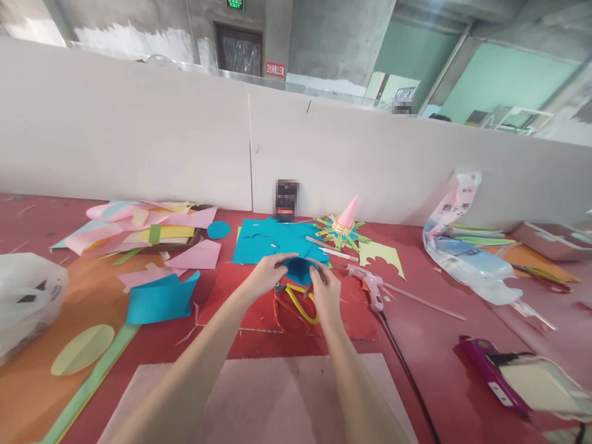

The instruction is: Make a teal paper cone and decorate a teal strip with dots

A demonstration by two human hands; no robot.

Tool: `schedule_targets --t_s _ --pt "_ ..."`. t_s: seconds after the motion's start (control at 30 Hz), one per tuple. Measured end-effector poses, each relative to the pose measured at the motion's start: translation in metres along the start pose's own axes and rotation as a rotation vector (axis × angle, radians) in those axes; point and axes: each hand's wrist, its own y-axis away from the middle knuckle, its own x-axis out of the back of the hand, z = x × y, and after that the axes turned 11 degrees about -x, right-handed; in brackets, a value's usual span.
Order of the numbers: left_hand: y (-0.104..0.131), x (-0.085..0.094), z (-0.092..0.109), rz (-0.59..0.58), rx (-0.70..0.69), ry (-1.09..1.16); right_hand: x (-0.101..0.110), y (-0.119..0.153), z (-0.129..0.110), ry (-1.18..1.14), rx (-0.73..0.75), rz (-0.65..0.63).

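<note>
Head view: hands (269,274) (326,288) pinch blue paper (299,271), forearms (198,354) angled inward.

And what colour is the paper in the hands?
The held paper is blue, best seen in the head view.

The left forearm (198,364) and right forearm (354,376) are seen bare along their visible length, each cut off by the lower edge of the view. Slender outlines are noted, narrowed toward the wrists. The left hand (268,275) and right hand (328,293) are likewise seen bare. Slim fingers (285,256) are observed; nail detail is blurred.
</note>
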Motion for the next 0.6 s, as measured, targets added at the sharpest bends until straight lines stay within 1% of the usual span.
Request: schedule_targets --t_s 0.1,0.2,0.3,0.4,0.47,0.5,0.57,0.6 --pt "0.000 0.002 0.004 -0.019 0.004 -0.012 0.000 0.000 0.000 0.002 -0.007 0.012" --pt "0.000 0.003 0.008 -0.038 -0.052 0.036 0.001 -0.001 0.000 0.019 0.020 0.042" --pt "0.002 0.005 0.013 -0.050 -0.065 0.130 0.002 -0.002 0.001 0.009 0.046 0.018" --pt "0.004 0.007 0.019 -0.028 -0.043 0.305 0.003 -0.003 0.003 0.005 0.057 0.026" --pt "0.003 0.011 0.021 0.058 -0.004 0.480 0.003 -0.004 0.004 0.016 0.085 0.051" --pt "0.002 0.012 0.020 0.130 0.030 0.565 0.002 -0.004 0.004 0.022 0.106 0.056" --pt "0.000 0.015 0.015 0.294 0.141 0.671 0.002 -0.004 0.005 0.027 0.142 0.025" --pt "-0.001 0.015 0.012 0.353 0.214 0.684 0.002 -0.004 0.005 0.030 0.157 -0.008"
